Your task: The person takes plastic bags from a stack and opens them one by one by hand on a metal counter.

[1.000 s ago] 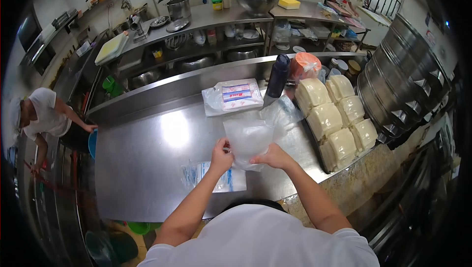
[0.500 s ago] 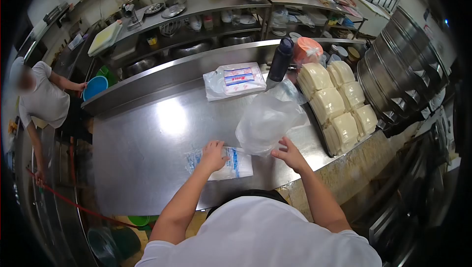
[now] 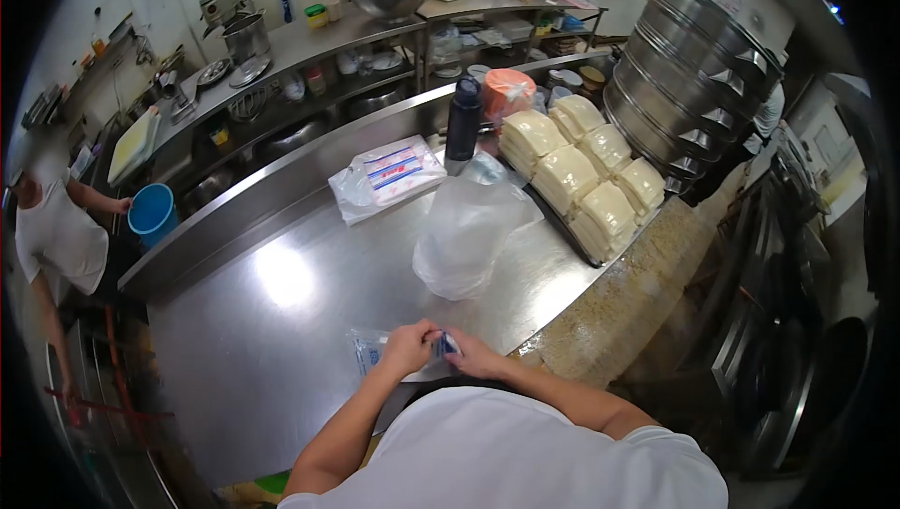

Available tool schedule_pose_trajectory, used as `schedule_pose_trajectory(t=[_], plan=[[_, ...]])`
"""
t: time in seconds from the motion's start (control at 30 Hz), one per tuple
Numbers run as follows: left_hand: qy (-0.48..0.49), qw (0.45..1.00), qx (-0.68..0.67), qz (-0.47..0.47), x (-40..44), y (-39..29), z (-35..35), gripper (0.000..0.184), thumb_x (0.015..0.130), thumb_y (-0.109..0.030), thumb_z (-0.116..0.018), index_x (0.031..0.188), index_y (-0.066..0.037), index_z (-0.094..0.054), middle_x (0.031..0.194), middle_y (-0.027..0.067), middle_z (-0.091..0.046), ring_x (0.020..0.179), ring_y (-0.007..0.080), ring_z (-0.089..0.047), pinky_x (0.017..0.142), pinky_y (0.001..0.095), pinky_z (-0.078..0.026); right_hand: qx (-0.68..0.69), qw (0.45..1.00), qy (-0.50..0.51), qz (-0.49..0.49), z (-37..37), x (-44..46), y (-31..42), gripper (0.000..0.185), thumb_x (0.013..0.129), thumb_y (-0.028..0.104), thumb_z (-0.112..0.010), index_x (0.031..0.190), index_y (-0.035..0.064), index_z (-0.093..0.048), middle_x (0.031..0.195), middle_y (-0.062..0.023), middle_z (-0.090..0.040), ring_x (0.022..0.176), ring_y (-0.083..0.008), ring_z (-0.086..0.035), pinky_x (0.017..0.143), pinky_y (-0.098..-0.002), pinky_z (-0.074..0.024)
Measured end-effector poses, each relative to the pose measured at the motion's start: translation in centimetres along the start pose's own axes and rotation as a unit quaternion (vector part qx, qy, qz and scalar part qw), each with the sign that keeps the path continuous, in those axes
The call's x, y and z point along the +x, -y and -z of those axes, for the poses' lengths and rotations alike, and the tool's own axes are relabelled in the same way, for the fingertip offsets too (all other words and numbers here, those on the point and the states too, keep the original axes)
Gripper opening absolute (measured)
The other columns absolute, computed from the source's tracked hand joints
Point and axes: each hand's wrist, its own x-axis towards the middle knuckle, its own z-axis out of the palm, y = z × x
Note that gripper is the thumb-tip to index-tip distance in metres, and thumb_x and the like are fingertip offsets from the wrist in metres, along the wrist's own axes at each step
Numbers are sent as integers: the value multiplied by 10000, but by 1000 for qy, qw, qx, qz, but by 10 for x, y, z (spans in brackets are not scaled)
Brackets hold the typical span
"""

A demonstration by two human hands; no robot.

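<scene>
Close to my body, at the near edge of the steel table (image 3: 225,359), lies a clear plastic packet (image 3: 367,351) with blue print. My left hand (image 3: 407,350) rests over it, fingers closed on its upper edge. Beside it, my right hand (image 3: 475,355) pinches the packet's right end, which is lifted and bent. The two hands nearly meet, and part of the packet is hidden under them. Just beyond them, a puffed-up translucent plastic bag (image 3: 469,242) lies on the table, touched by neither hand.
Farther back are a red-and-blue labelled packet (image 3: 394,174), a dark bottle (image 3: 463,120) and an orange bundle (image 3: 507,95). Wrapped stacks of pale sheets (image 3: 566,178) fill a tray at right, near tall metal steamers (image 3: 670,68). A person (image 3: 70,237) at left holds a blue bucket (image 3: 153,216).
My right hand has left the translucent bag's side and come in to the printed packet, gripping its end. The packet has drawn nearer my body. My view has turned rightward.
</scene>
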Motion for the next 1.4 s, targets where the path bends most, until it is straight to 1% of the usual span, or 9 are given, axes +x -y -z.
schedule_pose_trajectory(t=[0.2,0.23,0.33,0.37,0.47,0.67,0.87,1.13,1.4], plan=[[-41,984,-171,14,10,-40,-14,223,928,-218,-683,1074,-51,-681,901,168,-729,848,345,-714,765,438,-545,-37,994,-73,-66,62,-34,33,364,888,202,-718,1190,8,-657,1022,-203,-703,947,-327,-672,886,-402,-506],[-64,983,-169,14,10,-51,-11,235,937,-192,-685,1076,-4,-668,945,148,-728,883,231,-699,815,368,-548,-61,989,-106,-88,77,-43,35,325,871,226,-742,1095,-4,-694,941,-207,-710,867,-312,-678,838,-402,-518],[-139,978,-145,-52,17,-40,-27,247,928,-208,-692,1094,-26,-669,970,168,-736,928,305,-715,856,374,-543,-87,973,-150,-153,140,-74,58,323,867,214,-731,1101,-4,-691,937,-223,-709,860,-323,-678,812,-407,-524],[-128,980,-143,-43,19,-38,-31,261,921,-229,-712,1092,-34,-685,979,160,-741,949,286,-715,863,369,-544,-91,965,-166,-183,160,-82,59,323,871,213,-716,1112,-1,-689,946,-231,-708,875,-348,-686,817,-409,-527],[-15,980,-199,14,24,-73,-26,264,901,-215,-738,1089,-34,-700,981,130,-746,944,251,-713,848,368,-544,-34,953,-246,-175,223,-100,68,247,885,155,-694,1067,-12,-685,889,-176,-714,810,-252,-674,766,-369,-523],[123,959,-254,39,73,-150,-65,191,962,-145,-691,1098,-10,-693,1024,55,-742,959,130,-672,889,293,-528,116,912,-392,-28,331,-87,64,154,916,89,-655,1022,-23,-663,785,-14,-632,735,-72,-552,654,-271,-463],[98,948,-292,81,144,-174,-127,209,952,-171,-707,1090,-14,-700,959,60,-733,868,120,-658,801,285,-526,177,872,-456,26,439,-45,23,194,944,64,-608,1110,-31,-639,924,-27,-669,831,-94,-595,749,-264,-480],[18,949,-289,121,195,-201,-160,162,973,-109,-660,1078,12,-688,987,75,-738,923,123,-668,855,275,-527,300,804,-491,149,571,59,-25,217,936,53,-575,1123,-50,-614,985,-79,-687,871,-136,-626,801,-289,-498],[-41,944,-257,203,206,-212,-161,185,985,-100,-639,1118,22,-682,1025,86,-747,957,142,-681,894,284,-529,270,737,-599,158,642,214,-38,365,966,84,-596,1291,-38,-483,1177,-154,-635,961,-203,-644,874,-347,-512]])
